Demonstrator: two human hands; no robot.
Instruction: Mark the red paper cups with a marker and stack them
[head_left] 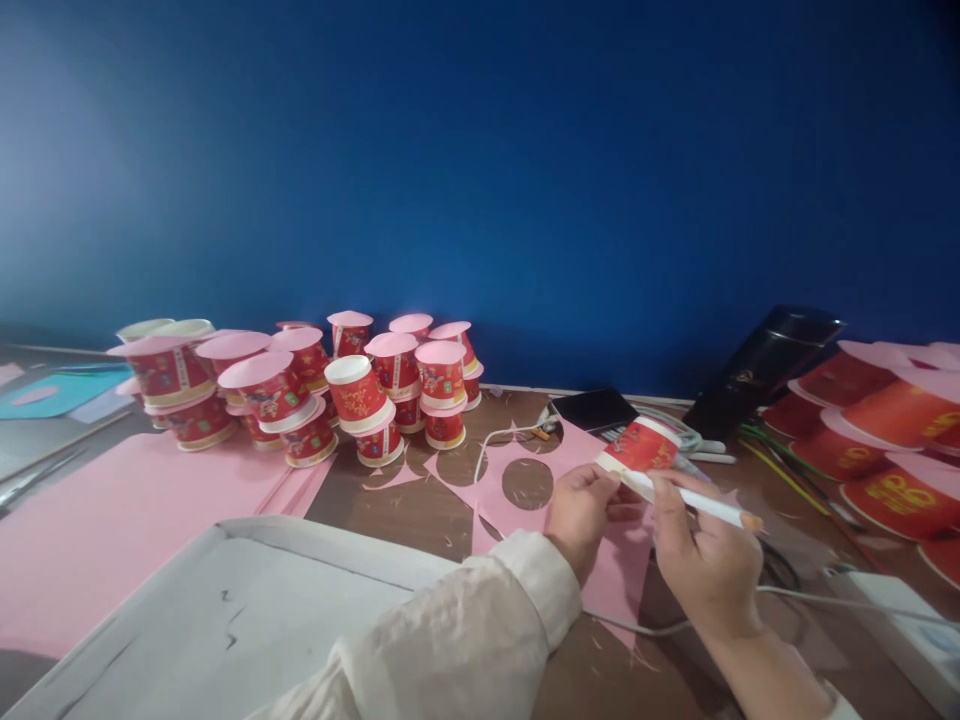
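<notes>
My left hand (pixel 581 515) is closed round a red paper cup (pixel 643 447), held on its side above a pink paper sheet (pixel 517 480) with a round hole cut in it. My right hand (pixel 701 555) grips a white pencil (pixel 701 503) with its tip against the cup's rim. Both hands are at the lower right, over the brown table (pixel 390 510).
Several red cups with pink paper lids (pixel 300 390) are stacked at the back left; more lie at the far right (pixel 877 430). A large pink sheet (pixel 112 530), a white board (pixel 225 620), a black phone (pixel 592 408), a dark box (pixel 765 365) and cables (pixel 795 590) lie about.
</notes>
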